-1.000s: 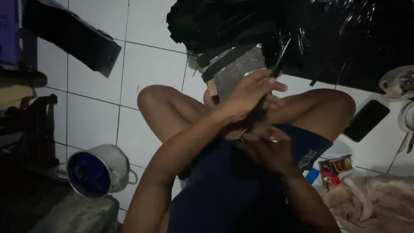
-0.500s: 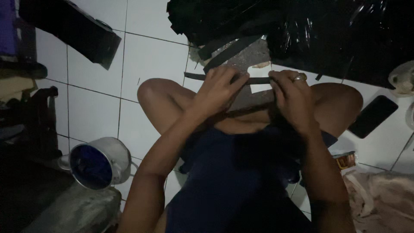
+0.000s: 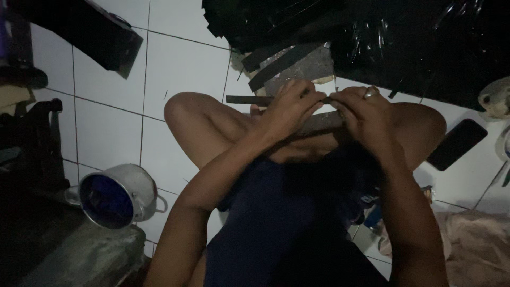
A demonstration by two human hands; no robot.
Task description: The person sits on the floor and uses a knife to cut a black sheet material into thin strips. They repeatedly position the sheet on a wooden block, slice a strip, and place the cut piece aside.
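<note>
Left hand (image 3: 289, 109) and right hand (image 3: 364, 111) pinch a thin dark strip (image 3: 247, 99) (light, flexible, apparently); hold near both ends.

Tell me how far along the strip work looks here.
Done: cut black strips lie piled on the tiled floor. In hand: left hand and right hand pinch one dark strip over a grey piece. How many remain cannot be told.

1. You hold a black strip (image 3: 249, 99) over a grey sheet (image 3: 319, 123).
2. Your shirt (image 3: 287, 228) is navy blue.
3. The floor tiles (image 3: 180, 69) are white.
4. The pot (image 3: 114, 194) is silver with a blue interior.
5. The phone (image 3: 457, 143) is black.
</note>
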